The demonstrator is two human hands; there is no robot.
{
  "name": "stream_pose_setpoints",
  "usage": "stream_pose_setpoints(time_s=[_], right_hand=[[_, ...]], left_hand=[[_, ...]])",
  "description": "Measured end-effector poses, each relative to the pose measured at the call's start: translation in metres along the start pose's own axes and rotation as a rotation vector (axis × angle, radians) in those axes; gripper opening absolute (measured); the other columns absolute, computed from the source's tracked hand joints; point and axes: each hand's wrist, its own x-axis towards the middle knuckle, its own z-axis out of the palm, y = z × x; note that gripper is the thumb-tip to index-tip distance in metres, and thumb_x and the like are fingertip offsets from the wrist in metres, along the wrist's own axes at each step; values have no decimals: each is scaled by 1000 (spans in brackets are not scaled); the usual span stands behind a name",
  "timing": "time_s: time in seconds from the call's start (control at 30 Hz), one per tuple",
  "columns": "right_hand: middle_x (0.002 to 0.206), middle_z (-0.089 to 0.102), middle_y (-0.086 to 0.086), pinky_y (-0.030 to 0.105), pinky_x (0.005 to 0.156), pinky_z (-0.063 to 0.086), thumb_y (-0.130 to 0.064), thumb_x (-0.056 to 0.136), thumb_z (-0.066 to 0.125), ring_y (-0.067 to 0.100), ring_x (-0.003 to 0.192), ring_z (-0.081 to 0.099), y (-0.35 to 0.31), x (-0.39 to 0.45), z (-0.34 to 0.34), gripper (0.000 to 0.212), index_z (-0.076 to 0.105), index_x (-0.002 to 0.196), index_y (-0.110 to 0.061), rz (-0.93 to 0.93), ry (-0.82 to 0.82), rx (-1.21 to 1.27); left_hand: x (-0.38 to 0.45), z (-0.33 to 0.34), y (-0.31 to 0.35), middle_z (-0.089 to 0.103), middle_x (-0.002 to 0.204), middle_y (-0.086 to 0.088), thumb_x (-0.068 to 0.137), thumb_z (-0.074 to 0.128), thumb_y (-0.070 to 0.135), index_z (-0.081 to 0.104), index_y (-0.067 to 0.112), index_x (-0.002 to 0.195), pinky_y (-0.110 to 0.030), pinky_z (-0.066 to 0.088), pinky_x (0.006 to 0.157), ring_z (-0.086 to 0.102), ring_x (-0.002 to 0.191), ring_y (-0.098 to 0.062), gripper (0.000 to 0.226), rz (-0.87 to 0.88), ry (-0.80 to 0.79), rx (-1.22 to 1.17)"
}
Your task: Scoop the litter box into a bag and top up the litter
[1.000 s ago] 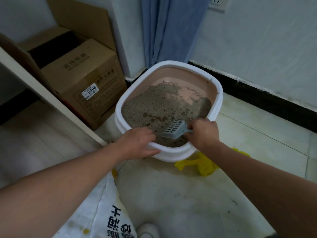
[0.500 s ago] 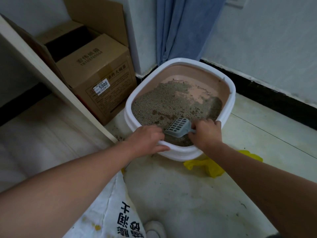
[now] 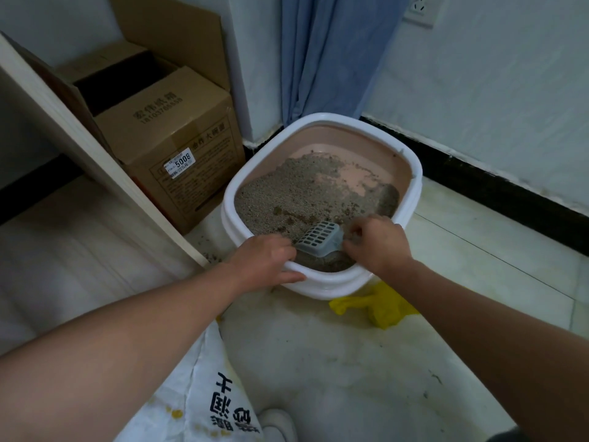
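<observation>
right hand (image 3: 377,242): fingers curled around the scoop handle, holding it at the near edge of the box
scoop (image 3: 320,239): grey, slotted, blade pointing left toward the other hand, sitting low over the litter at the near side. looks empty from here
left hand (image 3: 266,266): gripping the near rim of the box, fingers hooked over into the inside, thumb down along the outer wall
box (image 3: 412,186): white outer rim, pinkish inside, on the floor tucked into the corner by the wall
litter (image 3: 287,193): grey-brown, piled mostly on the left and near side, darker clumps near the scoop. bare pink floor shows at the far right
yellow bag (image 3: 381,306): crumpled on the tiles just beside the box's near right side, partly under the right forearm
sack (image 3: 197,406): white with black printed characters, bottom of view under the left arm
cardboard box (image 3: 178,148): left of the litter box, flaps open, sticker reads 5008
curtain (image 3: 331,52): blue, hanging behind the box
shoe (image 3: 279,424): white toe at the bottom edge
</observation>
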Motion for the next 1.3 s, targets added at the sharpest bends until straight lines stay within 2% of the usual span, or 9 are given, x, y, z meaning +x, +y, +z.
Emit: stream_pose_setpoints(time_s=[0.17,0.33,0.47,0.6,0.7,0.8,1.07,1.23,1.3], right_hand=[[90,61,-1,34,66,51,-32,84,58,18,81,58,23,-4,-26,16,70,89,-22,6,83,181],[89,63,-1,27,65,40,-23,87,59,16,81,57,54,-21,-49,12,69,90,-20,9,76,199],[85,62,-2,30,68,46,-23,86,59,17,80,58,84,-50,-62,10,69,86,-19,32,-52,169],[86,65,-7,29,73,47,-29,86,59,16,85,61,109,-77,-68,12,68,89,-22,67,-188,170],[98,62,-7,27,78,45,-35,88,59,17,93,58,118,-89,-66,25,64,109,-22,72,-334,118],[112,62,-1,31,81,47,-36,86,59,21,100,57,121,-94,-66,33,59,117,-23,34,-338,36],[101,58,-1,34,79,49,-35,80,68,19,94,55,125,-99,-71,26,60,101,-21,74,-175,54],[83,66,-5,28,65,44,-27,84,62,16,78,59,128,-99,-72,8,65,88,-21,158,-66,158],[75,65,-4,27,60,40,-24,85,57,17,71,57,129,-102,-70,9,65,82,-20,164,-56,143]], left_hand=[[30,-11,27,57,82,2,89,39,67,67,17,88,-35,48,62,54,76,-16,58,-14,27,-34],[80,-14,70,53,75,2,93,52,53,64,14,84,-31,42,55,53,68,-20,42,111,151,-104],[113,-3,106,59,72,-2,91,51,49,68,11,80,-32,45,55,59,70,-24,42,268,174,-72],[128,3,144,64,90,-4,92,49,56,68,14,99,-37,50,68,61,87,-26,47,399,-28,41],[133,8,163,61,96,-6,87,51,61,65,15,101,-36,42,69,58,91,-27,50,424,-197,270],[137,10,172,62,99,-8,88,53,44,63,14,101,-35,34,66,59,93,-29,34,413,-278,384],[155,10,174,67,89,5,84,66,33,70,21,89,-30,50,74,62,87,-17,13,-70,-176,-377],[154,5,188,71,79,2,81,67,4,69,22,77,-31,56,80,68,80,-15,19,-174,-172,-777],[151,4,191,70,81,2,81,69,5,69,21,82,-30,55,80,68,82,-16,16,-176,-188,-775]])
